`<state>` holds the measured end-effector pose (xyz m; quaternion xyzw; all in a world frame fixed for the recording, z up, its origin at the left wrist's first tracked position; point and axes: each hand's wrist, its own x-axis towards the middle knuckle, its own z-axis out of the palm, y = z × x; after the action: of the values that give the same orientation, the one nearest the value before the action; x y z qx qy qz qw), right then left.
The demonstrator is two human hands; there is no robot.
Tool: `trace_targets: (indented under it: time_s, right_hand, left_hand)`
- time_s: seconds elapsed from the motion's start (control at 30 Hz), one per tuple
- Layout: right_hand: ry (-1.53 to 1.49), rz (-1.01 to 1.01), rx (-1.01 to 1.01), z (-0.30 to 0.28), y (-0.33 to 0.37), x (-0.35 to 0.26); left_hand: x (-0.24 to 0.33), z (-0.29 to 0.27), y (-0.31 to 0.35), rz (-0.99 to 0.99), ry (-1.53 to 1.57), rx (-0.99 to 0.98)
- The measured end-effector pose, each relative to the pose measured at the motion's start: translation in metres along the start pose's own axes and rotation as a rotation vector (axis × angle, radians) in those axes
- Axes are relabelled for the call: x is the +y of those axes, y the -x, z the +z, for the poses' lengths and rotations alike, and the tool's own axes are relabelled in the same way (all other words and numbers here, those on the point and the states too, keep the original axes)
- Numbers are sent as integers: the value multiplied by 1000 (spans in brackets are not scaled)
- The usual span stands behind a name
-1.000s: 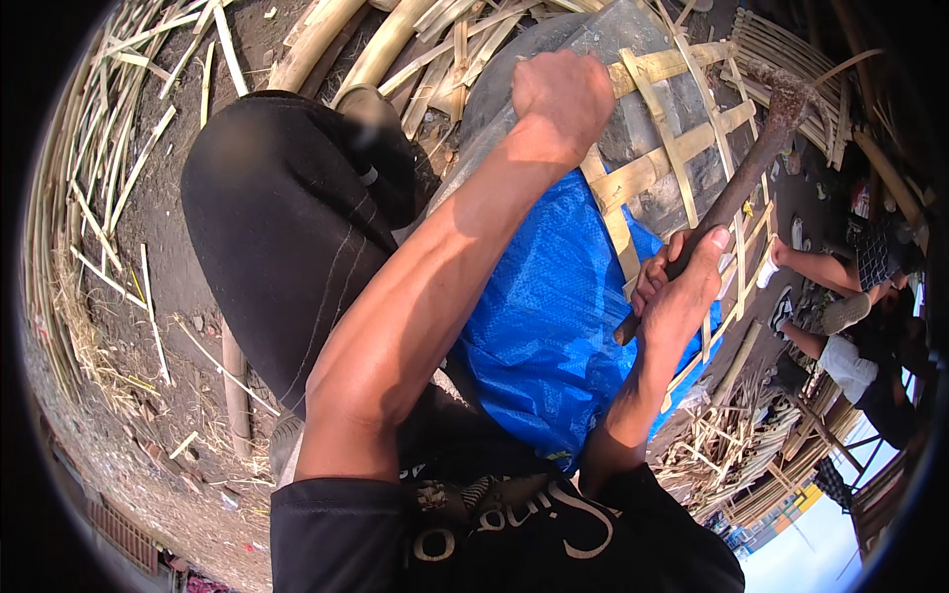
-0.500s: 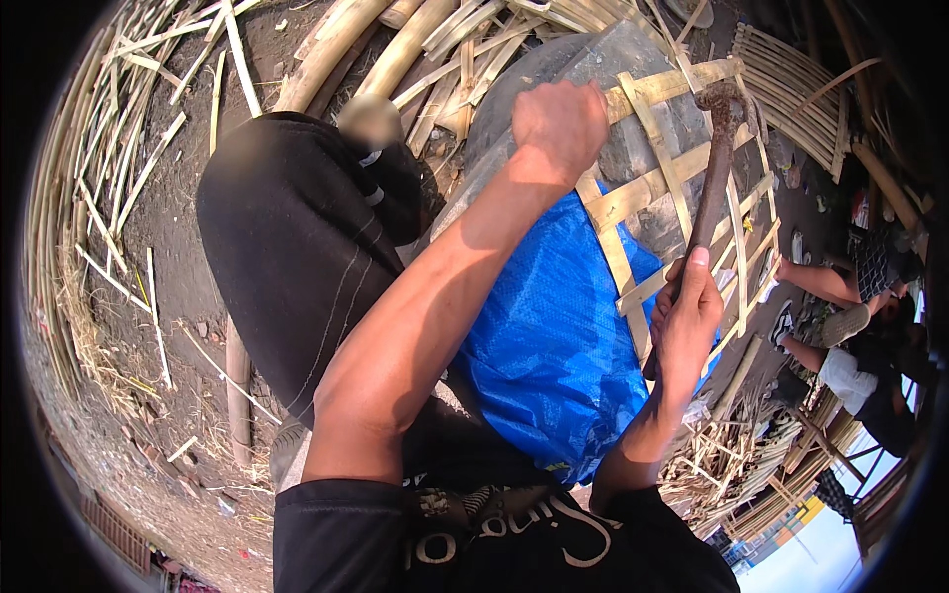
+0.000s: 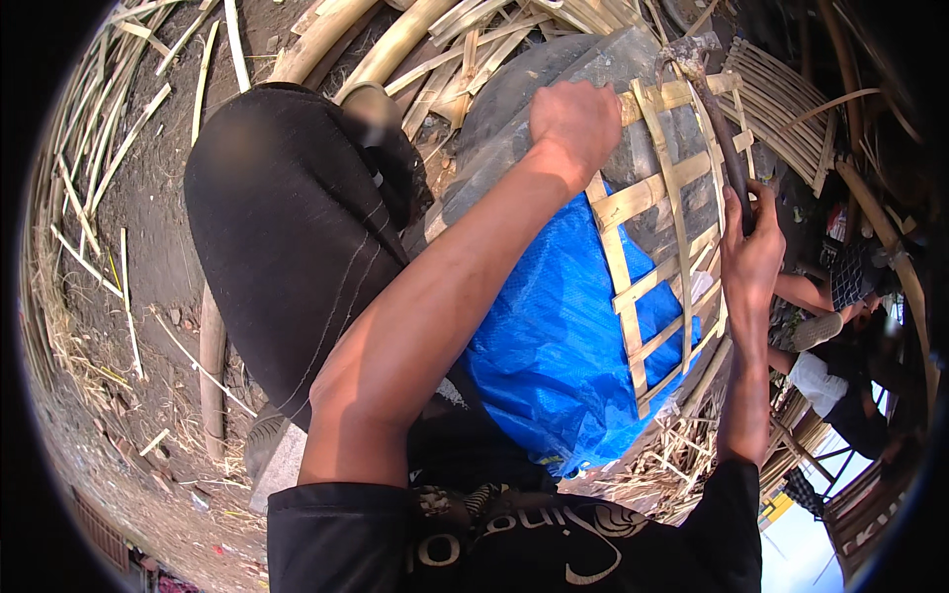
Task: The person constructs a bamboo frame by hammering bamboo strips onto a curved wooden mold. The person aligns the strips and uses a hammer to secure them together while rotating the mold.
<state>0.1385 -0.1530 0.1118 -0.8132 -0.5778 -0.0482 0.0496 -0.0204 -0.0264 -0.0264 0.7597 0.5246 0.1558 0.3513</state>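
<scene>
My left hand (image 3: 576, 126) is closed in a fist on the left end of a woven bamboo lattice (image 3: 633, 206). The lattice is made of flat, pale split strips that cross with square gaps. It stands tilted over a grey stone-like block (image 3: 603, 74) and a blue plastic sheet (image 3: 544, 336). To the right, my right hand (image 3: 753, 242) is wrapped round the dark handle of a hammer (image 3: 727, 148). Its rusty, worn head points away from me, just beyond the lattice's far edge. The hammer appears to be apart from the strips.
Thick bamboo poles (image 3: 395, 54) and split pieces lie at the far side. Long thin strips (image 3: 84, 148) are heaped on the dirt at the left. A slatted bamboo panel (image 3: 781, 109) lies at the far right. People sit nearby at the right. My bent knee (image 3: 277, 237) rises left of the sheet.
My right hand has moved right and away from me, lifting the hammer off the lattice. The hammer's head has shifted left and farther away. My left hand keeps its hold.
</scene>
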Motion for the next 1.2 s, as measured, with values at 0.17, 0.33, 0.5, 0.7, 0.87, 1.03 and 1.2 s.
trace_targets:
  time_s: [0.17,0.33,0.5,0.7,0.87,1.03,1.2]
  right_hand:
    - [23,107,-79,3,14,-8]
    - [24,-50,-112,-23,6,-9]
    - [402,-336,-543,-80,-107,-40]
    - [862,-502,-713,-92,-185,-150]
    - [754,-822,-722,-85,-197,-157]
    - [776,-558,-931,-81,-221,-165]
    - [633,-587,-821,-78,-206,-143]
  left_hand:
    - [-1,4,0,-4,-20,29]
    - [-1,10,0,13,-34,107]
    - [1,-3,1,14,-150,9]
    - [4,-9,1,21,-104,-72]
    - [-13,7,2,58,-16,124]
    - [-7,10,1,98,-68,221]
    - [-11,-3,8,184,-254,385]
